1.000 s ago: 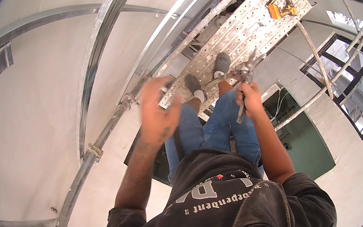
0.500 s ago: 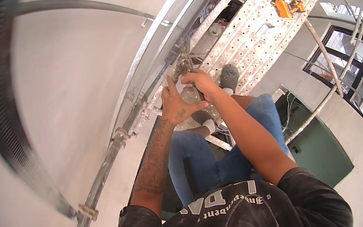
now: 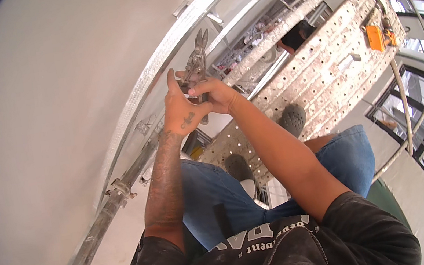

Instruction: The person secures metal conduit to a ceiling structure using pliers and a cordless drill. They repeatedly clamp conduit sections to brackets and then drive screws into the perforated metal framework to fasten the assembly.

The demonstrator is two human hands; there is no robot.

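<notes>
Worn grey metal snips (image 3: 196,67) are raised in front of me, with the two short blades together or nearly so and pointing away from me. My right hand (image 3: 216,94) is closed on the handle part, its fingers reaching across to the left. My left hand (image 3: 181,107) grips the same handles from the left side. Its thumb lies across the lower end, and its index finger sticks up beside the tool. The palms and fingers hide most of the handles. Just beyond the blades runs a pale metal channel (image 3: 158,58) along the ceiling.
I stand on a perforated, paint-spattered scaffold plank (image 3: 317,69). An orange and black cordless drill (image 3: 378,37) lies at its far end. A scaffold pipe (image 3: 118,194) with clamps runs along my left. Windows (image 3: 421,119) are at right, and a person in dark clothing (image 3: 298,35) is below.
My hands have lifted the snips up and to the left, closer to the ceiling channel. The view has shifted, so the plank and drill sit farther right and lower.
</notes>
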